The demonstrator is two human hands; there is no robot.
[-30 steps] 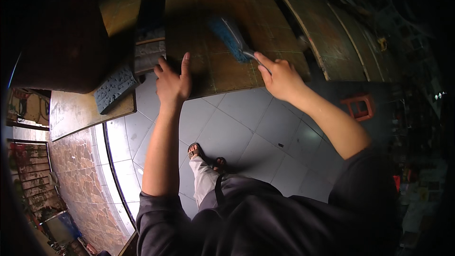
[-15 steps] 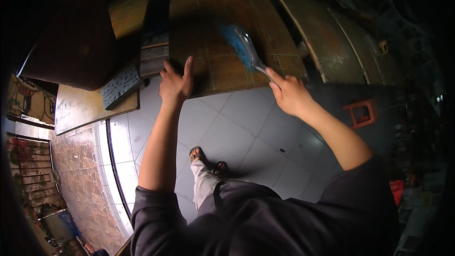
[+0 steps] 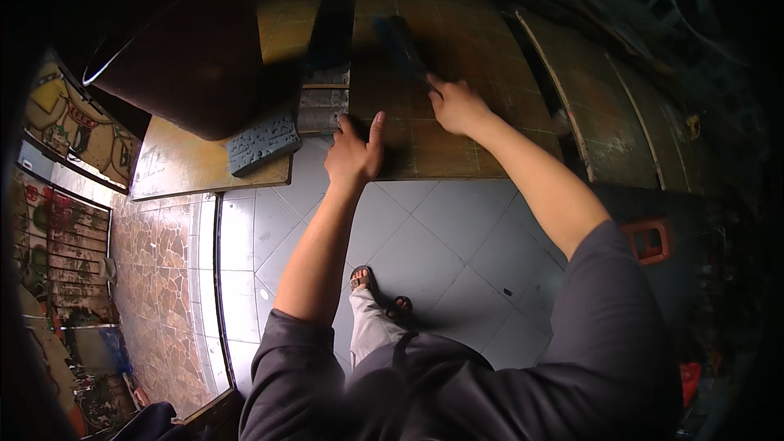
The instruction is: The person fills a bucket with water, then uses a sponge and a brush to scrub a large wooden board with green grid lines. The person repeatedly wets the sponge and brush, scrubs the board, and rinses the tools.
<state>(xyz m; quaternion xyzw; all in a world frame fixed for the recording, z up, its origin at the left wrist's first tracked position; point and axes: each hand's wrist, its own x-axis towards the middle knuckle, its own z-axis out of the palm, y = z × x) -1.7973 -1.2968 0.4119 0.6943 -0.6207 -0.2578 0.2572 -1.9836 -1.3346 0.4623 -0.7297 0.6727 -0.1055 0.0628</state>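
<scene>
A brush point(image 3: 402, 45) with blue bristles is in the grip of my right hand point(image 3: 460, 106), its far end blurred and dim in shadow. It is over a wide brown wooden board point(image 3: 457, 143) marked with thin pale lines; whether the bristles touch the wood I cannot tell. At the board's near left edge is my left hand point(image 3: 354, 153), thumb and fingers apart, holding nothing. Left of that hand, a grey pitted block point(image 3: 263, 147) rests on a lighter board point(image 3: 175, 165).
A large dark brown panel point(image 3: 188, 57) looms at the upper left. More boards point(image 3: 608, 126) lie to the right, separated by a dark gap. An orange plastic stool point(image 3: 648, 241) stands on the grey tiled floor point(image 3: 441, 229). Stone-patterned paving point(image 3: 155, 278) lies left of a threshold.
My right hand has carried the brush farther from me over the board, with the arm stretched out more. The whole view has shifted, so the scene sits farther right.
</scene>
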